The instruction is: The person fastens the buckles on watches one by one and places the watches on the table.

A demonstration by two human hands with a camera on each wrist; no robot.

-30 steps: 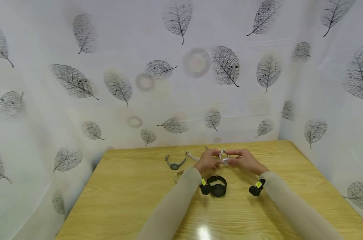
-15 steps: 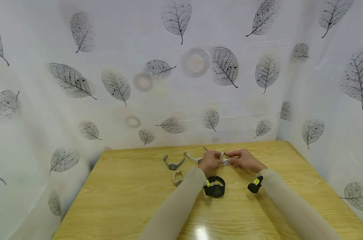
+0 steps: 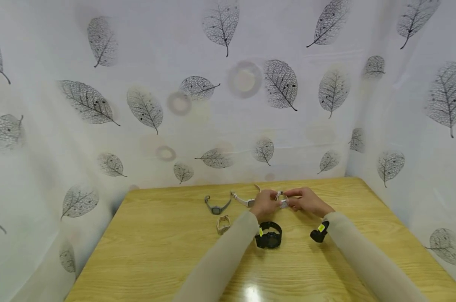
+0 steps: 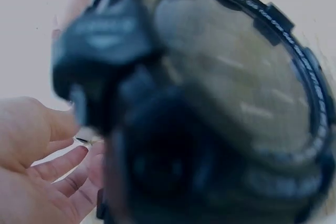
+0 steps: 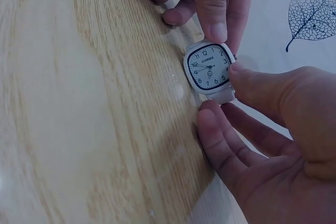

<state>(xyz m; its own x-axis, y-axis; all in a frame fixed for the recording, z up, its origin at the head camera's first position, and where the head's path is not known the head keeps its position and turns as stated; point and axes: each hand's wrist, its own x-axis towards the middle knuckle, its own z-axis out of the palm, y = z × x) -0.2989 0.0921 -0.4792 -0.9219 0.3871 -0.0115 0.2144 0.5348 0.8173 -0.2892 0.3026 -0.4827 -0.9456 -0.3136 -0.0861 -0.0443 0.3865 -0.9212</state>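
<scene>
Both hands, left hand (image 3: 264, 202) & right hand (image 3: 306, 201), are pinching the small white watch (image 5: 209, 68) by its case edges w/ fingertips; prob light, glass face fragile, strap floppy

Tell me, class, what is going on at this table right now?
A person holds a small white wristwatch between both hands above the far part of the wooden table. The left hand and the right hand each pinch its square case, dial facing up. A black digital watch lies just in front of the hands. A grey watch, a beige watch and a white-strapped watch lie to the left.
</scene>
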